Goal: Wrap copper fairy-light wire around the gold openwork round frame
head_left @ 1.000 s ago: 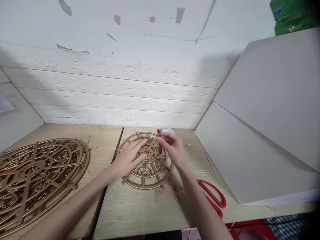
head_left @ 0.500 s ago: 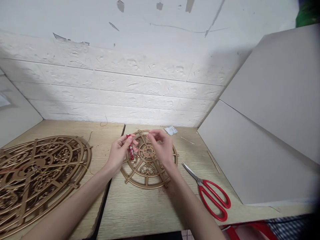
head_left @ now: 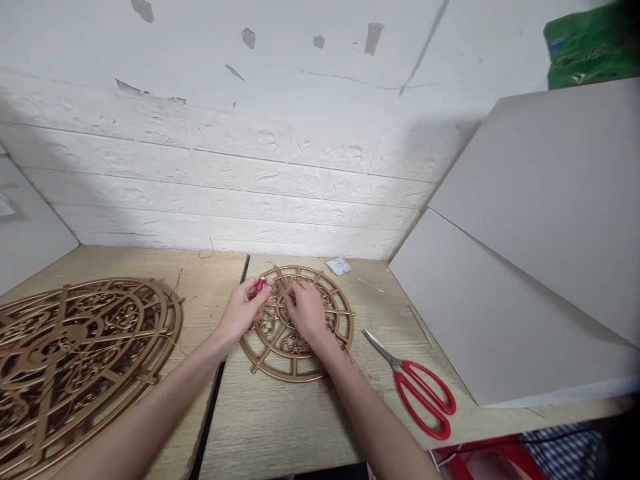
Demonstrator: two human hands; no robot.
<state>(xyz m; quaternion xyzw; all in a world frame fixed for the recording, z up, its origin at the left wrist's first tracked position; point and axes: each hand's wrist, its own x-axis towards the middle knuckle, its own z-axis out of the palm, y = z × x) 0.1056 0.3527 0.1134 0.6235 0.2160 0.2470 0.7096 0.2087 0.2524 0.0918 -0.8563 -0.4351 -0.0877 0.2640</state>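
Note:
My left hand (head_left: 243, 310) is closed around a slim red tube (head_left: 261, 285) with a silver end, most of it covered by my fingers. It hovers at the left rim of a round gold openwork panel (head_left: 295, 377) that has scrollwork inside its rings. My right hand (head_left: 306, 311) is over the panel's middle, fingers curled and pressed together. Whatever may be between those fingertips is hidden. A thin thread (head_left: 349, 353) shows beside my right wrist.
Red-handled scissors (head_left: 425, 399) lie to the right, blades pointing away. Several larger gold panels (head_left: 165, 313) are stacked on the left. A small white packet (head_left: 339, 266) lies behind the round panel. Grey boards (head_left: 500, 307) stand at the right, a green bag (head_left: 590, 50) above them.
My right hand has come down and left onto the panel's middle. The red tube, earlier seen along most of its length, is now mostly covered by my left fingers. The view has shifted slightly.

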